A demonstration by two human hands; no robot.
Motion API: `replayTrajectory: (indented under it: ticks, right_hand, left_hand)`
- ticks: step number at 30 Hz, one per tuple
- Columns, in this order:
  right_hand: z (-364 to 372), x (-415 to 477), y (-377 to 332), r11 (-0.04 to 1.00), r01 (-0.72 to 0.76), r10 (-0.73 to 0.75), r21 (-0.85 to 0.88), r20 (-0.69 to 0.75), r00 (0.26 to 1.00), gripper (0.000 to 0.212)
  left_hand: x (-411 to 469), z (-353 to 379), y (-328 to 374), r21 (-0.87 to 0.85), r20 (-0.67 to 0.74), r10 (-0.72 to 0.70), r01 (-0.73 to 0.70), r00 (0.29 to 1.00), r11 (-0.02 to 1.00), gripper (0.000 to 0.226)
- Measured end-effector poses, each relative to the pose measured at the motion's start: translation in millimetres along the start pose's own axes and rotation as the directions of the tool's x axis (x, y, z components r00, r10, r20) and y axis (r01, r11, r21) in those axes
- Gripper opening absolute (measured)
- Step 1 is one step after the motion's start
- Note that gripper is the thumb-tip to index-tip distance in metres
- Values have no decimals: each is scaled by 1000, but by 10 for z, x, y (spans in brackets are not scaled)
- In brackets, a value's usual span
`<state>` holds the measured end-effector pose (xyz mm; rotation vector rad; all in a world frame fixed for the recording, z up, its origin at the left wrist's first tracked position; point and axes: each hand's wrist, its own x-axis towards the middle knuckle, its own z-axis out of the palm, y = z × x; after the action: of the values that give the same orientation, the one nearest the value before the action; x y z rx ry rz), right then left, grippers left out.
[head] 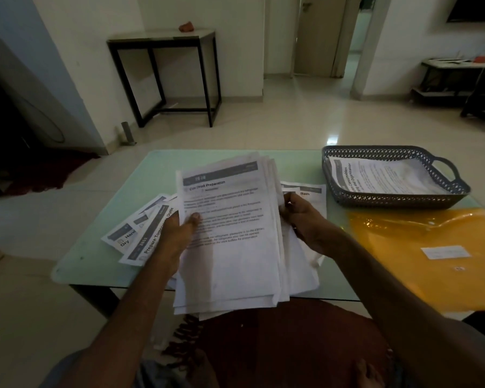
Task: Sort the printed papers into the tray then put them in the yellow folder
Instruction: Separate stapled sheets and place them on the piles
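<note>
I hold a stack of printed papers (233, 236) above the middle of the glass table (95, 247). My left hand (177, 236) grips the stack's left edge, thumb on the top sheet. My right hand (300, 217) pinches the right edge of the sheets. More printed sheets (140, 231) lie fanned out on the table to the left, and another sheet (311, 194) lies under my right hand. A dark perforated tray (398, 201) at the back right holds a few printed papers (381, 177). The yellow folder (431, 253) lies flat in front of the tray.
A black-framed side table (163, 77) stands against the far wall. A doorway (328, 37) opens at the back. A low shelf (459, 79) sits at the far right. A red-brown rug (291, 345) lies under the table's near edge.
</note>
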<state>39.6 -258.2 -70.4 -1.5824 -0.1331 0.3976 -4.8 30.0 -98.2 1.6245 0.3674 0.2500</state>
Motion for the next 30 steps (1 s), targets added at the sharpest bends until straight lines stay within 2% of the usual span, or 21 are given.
replayTrajectory:
  ticks: [2,3,5,7,8,10,12,15,17,19,22,23,25,28,30]
  right_hand:
    - [-24,52,27,990,-28,18,-137,-69,997,23]
    - [-70,91,70,954,-40,-8,-298,-159,987,33]
    - [-182,140,194,753,-172,-82,-635,-350,933,63]
    - [-228,140,325,576,-313,-58,-755,-420,906,99]
    - [-228,130,365,529,-336,-33,-780,-414,910,106]
    - [-227,147,403,548,-331,-1,-768,-396,918,103]
    - [-230,151,379,643,-308,13,-702,-392,920,95]
    - [-251,95,308,762,-215,-95,-610,-433,896,63]
    - [-304,64,253,753,-173,-184,-634,-456,871,39]
    - [-374,51,221,731,-160,-218,-663,-449,866,28]
    - [-475,39,162,608,-155,-316,-779,-416,852,11]
    - [-497,33,134,553,-161,-339,-817,-397,853,8]
    - [-549,62,117,488,-161,-343,-858,-358,868,17]
    - [-627,91,77,533,-109,-345,-839,-333,878,13]
    - [-627,79,23,668,-57,-320,-742,-355,879,16]
  left_hand:
    - [-4,-7,15,28,-51,39,-38,998,999,19]
    - [8,-32,8,42,-90,55,-52,994,998,20]
    - [23,-79,8,66,-157,88,-79,984,995,22]
    - [33,-112,12,86,-200,97,-81,975,993,28]
    - [29,-115,20,80,-202,99,-84,974,993,30]
    - [21,-131,33,69,-199,100,-88,975,994,30]
    - [22,-141,27,66,-197,94,-83,976,994,30]
    - [29,-130,18,58,-182,68,-58,981,997,26]
    - [24,-122,28,57,-177,57,-48,982,997,23]
    - [33,-125,29,63,-176,47,-36,983,997,21]
    - [37,-132,35,67,-176,30,-18,984,998,27]
    - [36,-135,35,62,-177,30,-19,984,998,28]
    - [31,-137,41,48,-173,30,-22,984,999,27]
    - [17,-121,49,29,-167,29,-25,985,999,25]
    - [7,-112,61,7,-160,20,-19,987,1000,25]
